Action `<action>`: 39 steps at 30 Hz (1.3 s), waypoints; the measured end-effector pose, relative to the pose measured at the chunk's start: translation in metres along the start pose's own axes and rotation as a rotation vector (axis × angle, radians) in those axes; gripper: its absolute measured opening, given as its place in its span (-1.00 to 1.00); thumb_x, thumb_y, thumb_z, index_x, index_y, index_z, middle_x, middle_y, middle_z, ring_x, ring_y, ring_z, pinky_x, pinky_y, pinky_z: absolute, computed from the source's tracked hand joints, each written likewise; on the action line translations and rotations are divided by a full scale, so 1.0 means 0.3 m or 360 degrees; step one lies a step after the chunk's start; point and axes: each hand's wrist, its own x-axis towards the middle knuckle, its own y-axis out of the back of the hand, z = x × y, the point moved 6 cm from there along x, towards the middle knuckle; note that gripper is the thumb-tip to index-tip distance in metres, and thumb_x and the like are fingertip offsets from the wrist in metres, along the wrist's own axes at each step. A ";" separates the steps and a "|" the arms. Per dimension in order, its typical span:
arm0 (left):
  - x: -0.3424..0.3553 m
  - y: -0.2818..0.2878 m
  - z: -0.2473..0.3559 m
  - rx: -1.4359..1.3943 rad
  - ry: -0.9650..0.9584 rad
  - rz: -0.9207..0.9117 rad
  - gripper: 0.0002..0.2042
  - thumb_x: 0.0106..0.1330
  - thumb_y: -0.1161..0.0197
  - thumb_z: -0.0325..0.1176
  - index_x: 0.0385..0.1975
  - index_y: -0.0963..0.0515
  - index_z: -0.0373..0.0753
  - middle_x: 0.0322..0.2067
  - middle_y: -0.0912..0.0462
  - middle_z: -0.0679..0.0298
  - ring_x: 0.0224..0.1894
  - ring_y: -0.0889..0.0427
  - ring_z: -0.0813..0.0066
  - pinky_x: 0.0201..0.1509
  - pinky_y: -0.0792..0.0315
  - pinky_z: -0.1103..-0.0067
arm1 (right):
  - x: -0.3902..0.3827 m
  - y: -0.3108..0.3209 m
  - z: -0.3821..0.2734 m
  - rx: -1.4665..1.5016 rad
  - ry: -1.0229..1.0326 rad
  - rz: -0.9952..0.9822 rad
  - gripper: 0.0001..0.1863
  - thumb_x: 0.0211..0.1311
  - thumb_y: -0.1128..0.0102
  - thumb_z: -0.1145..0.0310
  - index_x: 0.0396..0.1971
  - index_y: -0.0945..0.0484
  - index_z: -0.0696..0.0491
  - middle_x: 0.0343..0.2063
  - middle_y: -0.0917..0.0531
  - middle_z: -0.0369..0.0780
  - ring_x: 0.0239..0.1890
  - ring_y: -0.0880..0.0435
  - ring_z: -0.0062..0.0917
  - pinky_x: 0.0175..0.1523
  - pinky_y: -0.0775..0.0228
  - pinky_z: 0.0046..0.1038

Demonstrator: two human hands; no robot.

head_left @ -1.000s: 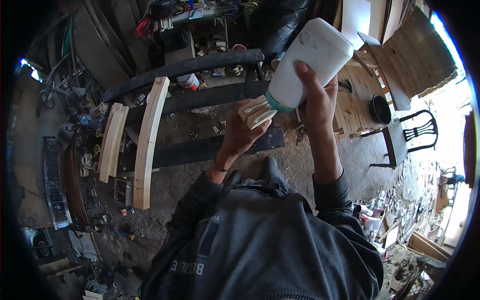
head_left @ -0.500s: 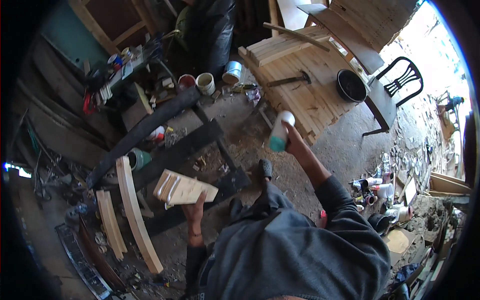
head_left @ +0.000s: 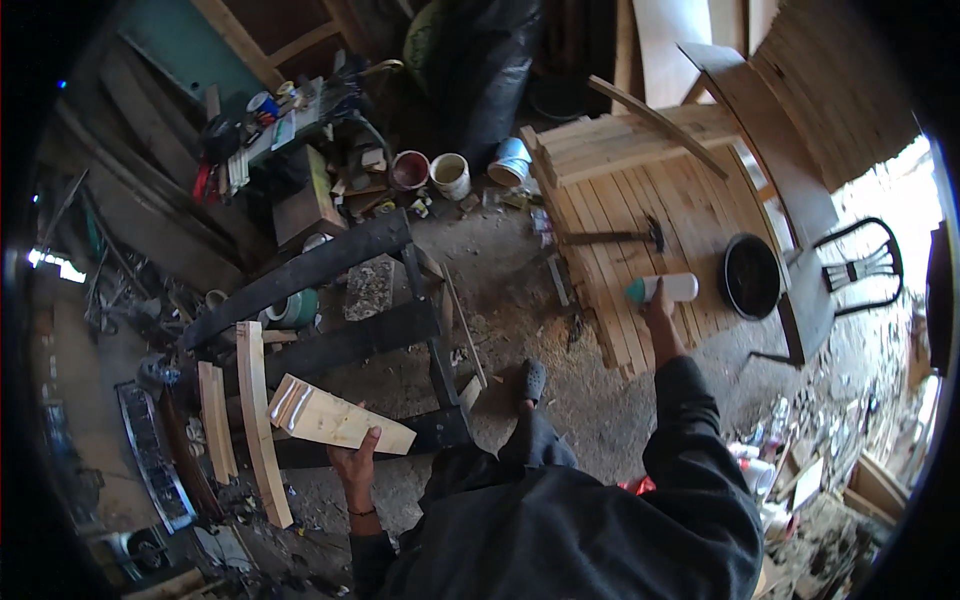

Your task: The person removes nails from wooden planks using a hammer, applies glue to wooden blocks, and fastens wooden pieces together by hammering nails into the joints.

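In my left hand (head_left: pixel 355 478) is a tapered wooden block (head_left: pixel 338 418), its wide end streaked with white glue-like lines. The fingers close around its lower edge, thumb on top. My right hand (head_left: pixel 658 306) grips a white squeeze bottle (head_left: pixel 680 288) with a teal cap, tilted nearly level, cap toward the left. The bottle is over a slatted wooden tabletop (head_left: pixel 690 205); whether it touches the wood I cannot tell. A hammer (head_left: pixel 605 238) lies on the slats just beyond, and a black basin (head_left: pixel 752 275) sits to the right of the bottle.
A dark wooden frame (head_left: pixel 365 352) stands at the left, with a curved timber piece (head_left: pixel 262 440) and thinner wood strips (head_left: pixel 212 420) against it. Paint buckets (head_left: pixel 450 178) line the back. A black-backed chair (head_left: pixel 860 270) is at the right, near scattered containers (head_left: pixel 758 475).
My right hand has carried the bottle right, from over the floor's edge to above the tabletop, and turned it more level. The block stays in my left hand. The view has shifted.
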 end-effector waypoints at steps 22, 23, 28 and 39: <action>0.111 -0.360 -0.291 -0.1328 0.0999 0.0074 -0.28 0.36 -0.35 -0.03 0.39 -0.23 -0.24 0.21 -0.46 0.06 0.21 -0.51 0.15 0.25 -0.40 0.24 | -1.547 -0.566 0.544 -0.1990 0.1725 -0.1792 -0.03 0.00 -0.47 0.02 0.37 -0.19 0.04 0.12 -0.49 0.00 0.15 -0.55 -0.05 0.17 -0.46 -0.08; 0.127 -0.332 -0.300 -0.1285 0.0969 0.0071 -0.30 0.36 -0.34 -0.04 0.39 -0.24 -0.24 0.21 -0.46 0.07 0.21 -0.51 0.16 0.24 -0.41 0.23 | -1.559 -0.598 0.561 -0.2036 0.1645 -0.1808 -0.05 0.01 -0.45 0.00 0.36 -0.19 0.04 0.12 -0.50 0.00 0.12 -0.59 -0.05 0.11 -0.53 -0.09; 0.246 -0.126 -0.363 -0.1069 0.0871 -0.0011 -0.43 0.46 -0.22 -0.05 0.36 -0.27 -0.16 0.20 -0.47 0.19 0.23 -0.49 0.25 0.22 -0.42 0.25 | -1.624 -0.800 0.655 -0.2072 0.1505 -0.1784 -0.14 0.01 -0.44 -0.02 0.27 -0.28 0.05 0.10 -0.51 0.02 0.12 -0.59 -0.03 0.13 -0.50 -0.07; 0.643 0.873 -0.809 0.0000 0.0338 0.0252 -0.58 0.45 -0.26 -0.15 0.11 -0.51 -0.38 0.08 -0.61 0.09 0.14 -0.58 0.23 0.26 -0.40 0.41 | -1.527 -1.460 0.768 -0.2071 0.1968 -0.0783 -0.33 -0.05 -0.46 0.13 0.07 -0.41 0.05 0.00 -0.54 -0.06 0.10 -0.55 -0.10 0.09 -0.47 -0.05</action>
